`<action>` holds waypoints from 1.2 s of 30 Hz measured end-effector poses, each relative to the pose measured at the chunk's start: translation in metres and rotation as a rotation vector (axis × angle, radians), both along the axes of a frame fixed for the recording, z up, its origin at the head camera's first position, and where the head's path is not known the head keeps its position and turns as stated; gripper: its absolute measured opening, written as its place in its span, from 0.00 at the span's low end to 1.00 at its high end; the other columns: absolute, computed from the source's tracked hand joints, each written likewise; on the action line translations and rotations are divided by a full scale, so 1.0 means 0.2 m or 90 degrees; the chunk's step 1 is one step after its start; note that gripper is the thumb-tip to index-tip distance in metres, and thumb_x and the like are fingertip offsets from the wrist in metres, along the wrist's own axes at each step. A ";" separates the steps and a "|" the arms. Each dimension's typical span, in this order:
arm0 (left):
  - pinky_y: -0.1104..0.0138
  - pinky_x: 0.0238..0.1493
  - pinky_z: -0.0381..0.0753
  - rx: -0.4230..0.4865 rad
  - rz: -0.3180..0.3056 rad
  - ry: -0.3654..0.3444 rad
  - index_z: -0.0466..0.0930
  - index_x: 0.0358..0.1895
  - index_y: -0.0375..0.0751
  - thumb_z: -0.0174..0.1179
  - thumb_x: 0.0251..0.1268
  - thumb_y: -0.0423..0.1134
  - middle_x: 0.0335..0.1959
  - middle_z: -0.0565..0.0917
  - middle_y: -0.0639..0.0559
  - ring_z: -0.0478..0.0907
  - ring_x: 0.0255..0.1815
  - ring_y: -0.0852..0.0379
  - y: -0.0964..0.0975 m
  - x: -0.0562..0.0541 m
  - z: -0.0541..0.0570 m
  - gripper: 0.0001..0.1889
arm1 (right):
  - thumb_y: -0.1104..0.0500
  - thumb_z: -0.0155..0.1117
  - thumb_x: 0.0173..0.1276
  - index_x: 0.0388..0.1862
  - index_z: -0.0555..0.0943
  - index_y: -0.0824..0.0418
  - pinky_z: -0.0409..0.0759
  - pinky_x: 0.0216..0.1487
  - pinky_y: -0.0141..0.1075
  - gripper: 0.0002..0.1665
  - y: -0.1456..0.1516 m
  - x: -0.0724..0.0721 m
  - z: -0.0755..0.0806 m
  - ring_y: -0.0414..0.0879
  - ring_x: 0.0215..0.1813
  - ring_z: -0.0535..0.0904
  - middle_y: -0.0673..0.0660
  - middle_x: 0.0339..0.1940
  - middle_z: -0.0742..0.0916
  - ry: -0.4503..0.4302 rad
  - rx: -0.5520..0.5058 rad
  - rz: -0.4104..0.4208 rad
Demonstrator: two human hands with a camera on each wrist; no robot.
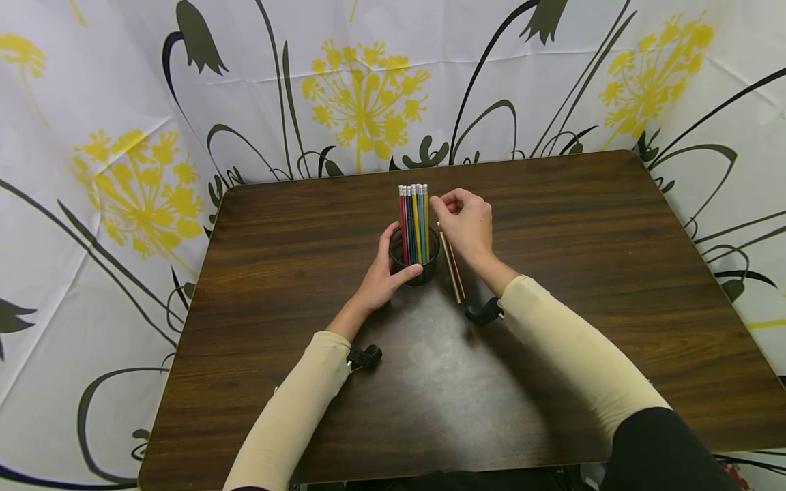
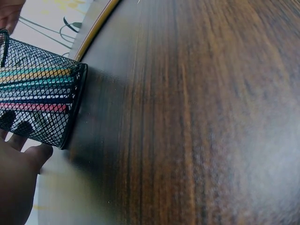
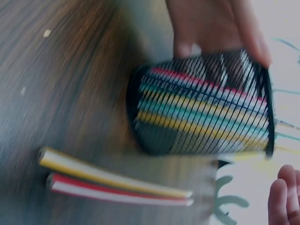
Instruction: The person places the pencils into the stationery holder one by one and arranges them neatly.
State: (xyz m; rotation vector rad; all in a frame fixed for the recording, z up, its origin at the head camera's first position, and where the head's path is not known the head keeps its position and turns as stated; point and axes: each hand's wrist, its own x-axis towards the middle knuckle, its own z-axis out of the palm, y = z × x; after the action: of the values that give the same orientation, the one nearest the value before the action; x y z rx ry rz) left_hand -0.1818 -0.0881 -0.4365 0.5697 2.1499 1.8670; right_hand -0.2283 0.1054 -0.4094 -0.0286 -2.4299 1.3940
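A black mesh pencil cup (image 1: 428,274) stands on the table, with several pencils (image 1: 413,225) upright in it, in red, black, yellow and teal, their erasers at the top. Around its side my left hand (image 1: 377,283) grips the cup, thumb at the front and fingers behind. My right hand (image 1: 469,224) hovers just right of the pencil tops, fingers loosely bent, with nothing visible between them. In the right wrist view its fingertips (image 3: 278,194) are apart from the cup. Below that hand, a yellow-striped pencil (image 3: 108,172) and a red-striped pencil (image 3: 117,192) lie side by side on the table.
The dark wood-grain table (image 1: 295,273) extends on both sides of the cup. Behind it hangs a white curtain (image 1: 245,102) with yellow and grey flower prints. Black wrist cameras (image 1: 364,357) sit on both forearms.
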 end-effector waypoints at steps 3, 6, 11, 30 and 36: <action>0.41 0.67 0.58 -0.014 0.004 -0.004 0.39 0.78 0.42 0.62 0.66 0.32 0.73 0.58 0.33 0.60 0.70 0.38 0.00 0.00 0.01 0.46 | 0.49 0.66 0.68 0.31 0.85 0.59 0.70 0.27 0.34 0.15 0.05 -0.02 -0.05 0.44 0.23 0.77 0.52 0.22 0.84 -0.043 0.009 -0.029; 0.42 0.67 0.59 -0.023 0.007 -0.009 0.39 0.78 0.42 0.62 0.66 0.32 0.73 0.58 0.34 0.61 0.69 0.38 0.00 0.00 0.01 0.46 | 0.49 0.66 0.68 0.33 0.86 0.59 0.69 0.31 0.37 0.14 0.10 -0.03 -0.10 0.46 0.27 0.76 0.53 0.24 0.84 -0.104 0.046 -0.034; 0.42 0.67 0.59 -0.020 0.007 -0.008 0.39 0.78 0.42 0.62 0.65 0.32 0.73 0.58 0.34 0.61 0.70 0.39 -0.01 0.00 0.00 0.46 | 0.51 0.65 0.68 0.38 0.86 0.59 0.75 0.36 0.42 0.12 0.16 -0.03 -0.20 0.48 0.32 0.81 0.53 0.30 0.87 -0.199 0.110 0.010; 0.44 0.68 0.59 -0.038 0.012 -0.019 0.39 0.78 0.44 0.62 0.66 0.33 0.74 0.57 0.36 0.61 0.70 0.42 0.00 0.00 0.01 0.46 | 0.51 0.66 0.67 0.43 0.87 0.57 0.77 0.41 0.47 0.12 0.15 -0.03 -0.30 0.50 0.38 0.81 0.53 0.36 0.87 -0.302 0.257 0.085; 0.46 0.68 0.60 -0.045 0.012 -0.024 0.38 0.78 0.45 0.62 0.66 0.34 0.74 0.57 0.36 0.61 0.71 0.43 0.00 0.01 0.01 0.46 | 0.51 0.67 0.65 0.41 0.87 0.56 0.79 0.42 0.52 0.12 0.14 -0.01 -0.26 0.56 0.41 0.82 0.57 0.40 0.88 -0.316 0.321 0.063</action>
State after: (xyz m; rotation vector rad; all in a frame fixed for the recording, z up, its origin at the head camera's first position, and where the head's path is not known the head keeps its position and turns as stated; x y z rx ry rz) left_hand -0.1804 -0.0891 -0.4340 0.4981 2.1942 1.7891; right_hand -0.2300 0.1334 -0.4613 -0.1496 -3.1710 0.8379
